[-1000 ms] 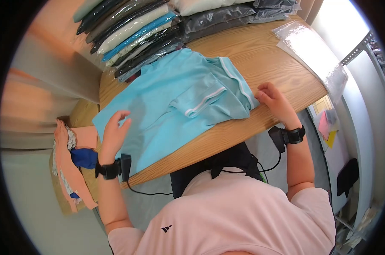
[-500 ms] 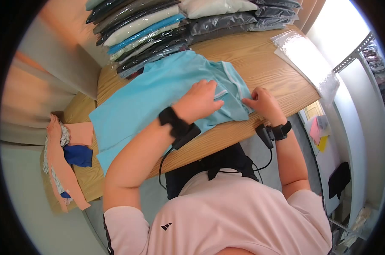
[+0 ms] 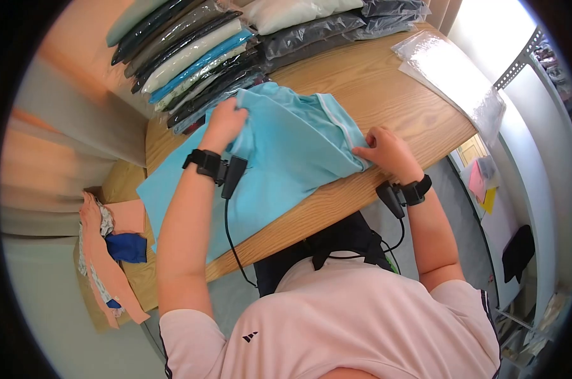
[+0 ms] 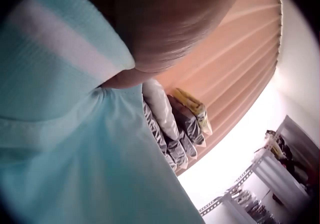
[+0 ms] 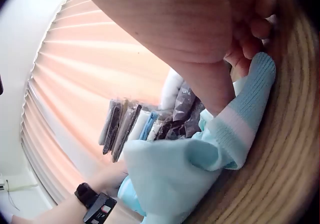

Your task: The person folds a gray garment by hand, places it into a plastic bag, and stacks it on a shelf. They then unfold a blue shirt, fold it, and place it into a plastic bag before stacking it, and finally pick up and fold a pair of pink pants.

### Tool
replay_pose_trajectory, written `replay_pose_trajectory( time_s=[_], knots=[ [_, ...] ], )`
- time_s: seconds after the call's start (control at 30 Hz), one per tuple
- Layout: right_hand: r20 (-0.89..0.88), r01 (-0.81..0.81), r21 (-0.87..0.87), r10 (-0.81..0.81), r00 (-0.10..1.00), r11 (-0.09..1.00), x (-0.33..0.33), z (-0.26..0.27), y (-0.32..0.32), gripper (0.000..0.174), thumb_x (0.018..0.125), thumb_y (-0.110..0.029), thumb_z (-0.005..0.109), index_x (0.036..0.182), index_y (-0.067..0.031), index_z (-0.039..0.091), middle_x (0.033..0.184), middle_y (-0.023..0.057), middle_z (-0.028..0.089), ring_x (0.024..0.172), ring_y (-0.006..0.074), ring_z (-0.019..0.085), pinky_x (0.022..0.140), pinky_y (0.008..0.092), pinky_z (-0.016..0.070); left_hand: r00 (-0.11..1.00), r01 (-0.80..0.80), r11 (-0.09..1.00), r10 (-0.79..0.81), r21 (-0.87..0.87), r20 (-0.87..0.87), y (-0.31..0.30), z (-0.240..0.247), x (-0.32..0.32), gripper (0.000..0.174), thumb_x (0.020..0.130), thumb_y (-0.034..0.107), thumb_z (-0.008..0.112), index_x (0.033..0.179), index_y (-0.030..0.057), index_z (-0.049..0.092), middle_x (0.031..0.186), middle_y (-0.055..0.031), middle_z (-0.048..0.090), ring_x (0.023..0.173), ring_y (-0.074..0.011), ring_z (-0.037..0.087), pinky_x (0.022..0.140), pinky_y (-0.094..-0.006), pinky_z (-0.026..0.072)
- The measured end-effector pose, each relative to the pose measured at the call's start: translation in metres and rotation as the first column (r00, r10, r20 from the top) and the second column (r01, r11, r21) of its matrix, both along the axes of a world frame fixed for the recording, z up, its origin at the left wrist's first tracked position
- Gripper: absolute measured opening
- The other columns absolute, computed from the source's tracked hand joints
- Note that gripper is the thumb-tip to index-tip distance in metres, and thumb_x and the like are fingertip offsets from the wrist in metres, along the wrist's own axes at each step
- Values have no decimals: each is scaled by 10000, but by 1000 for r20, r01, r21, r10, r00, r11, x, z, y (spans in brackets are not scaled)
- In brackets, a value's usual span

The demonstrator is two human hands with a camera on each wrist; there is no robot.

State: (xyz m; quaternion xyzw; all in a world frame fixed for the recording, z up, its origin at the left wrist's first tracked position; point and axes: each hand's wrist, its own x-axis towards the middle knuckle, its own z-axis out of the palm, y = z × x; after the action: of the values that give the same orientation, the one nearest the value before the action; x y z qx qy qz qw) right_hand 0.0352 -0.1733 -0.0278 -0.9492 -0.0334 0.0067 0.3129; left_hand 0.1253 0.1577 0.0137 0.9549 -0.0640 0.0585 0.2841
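Note:
A light blue polo shirt (image 3: 292,155) with white-striped trim lies spread on the wooden table (image 3: 374,82). My left hand (image 3: 228,120) is at the shirt's far left side, close to the bagged garments, and grips a fold of blue fabric (image 4: 75,159) by its white stripe. The left hand (image 4: 170,29) fills the top of the left wrist view. My right hand (image 3: 379,148) pinches the shirt's right edge near the table's front. In the right wrist view the right hand (image 5: 210,34) has its fingers curled on the white-banded hem of the shirt (image 5: 185,169).
A row of bagged folded garments (image 3: 197,50) lines the table's far side. An empty clear plastic bag (image 3: 450,69) lies at the right corner. A cardboard box with loose clothes (image 3: 109,252) sits low to the left of the table. A pleated curtain (image 5: 90,74) hangs behind.
My left hand went from the shirt's left edge to its middle, then to the far left side, drawing the sleeve over. My right hand stayed at the right edge.

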Motion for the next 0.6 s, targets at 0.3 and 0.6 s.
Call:
replay_pose_trajectory(
  time_s=[0.3, 0.6],
  knots=[
    [36, -33, -6, 34, 999, 999, 0, -4, -1, 363, 718, -318, 748, 810, -23, 558, 807, 128, 584, 759, 280, 563, 669, 350, 456, 987, -153, 986, 155, -74, 33, 10, -10, 8, 288, 800, 222, 629, 993, 11, 600, 920, -150, 656, 839, -278, 633, 758, -353, 485],
    [233, -80, 263, 18, 972, 961, -25, 4, 6, 312, 742, -221, 725, 963, -56, 578, 912, 130, 579, 894, 296, 537, 774, 371, 450, 994, -93, 995, 91, 37, 53, 90, 71, -141, 322, 832, 74, 579, 1144, 20, 525, 1114, -100, 587, 1090, -208, 535, 965, -334, 389]
  ],
)
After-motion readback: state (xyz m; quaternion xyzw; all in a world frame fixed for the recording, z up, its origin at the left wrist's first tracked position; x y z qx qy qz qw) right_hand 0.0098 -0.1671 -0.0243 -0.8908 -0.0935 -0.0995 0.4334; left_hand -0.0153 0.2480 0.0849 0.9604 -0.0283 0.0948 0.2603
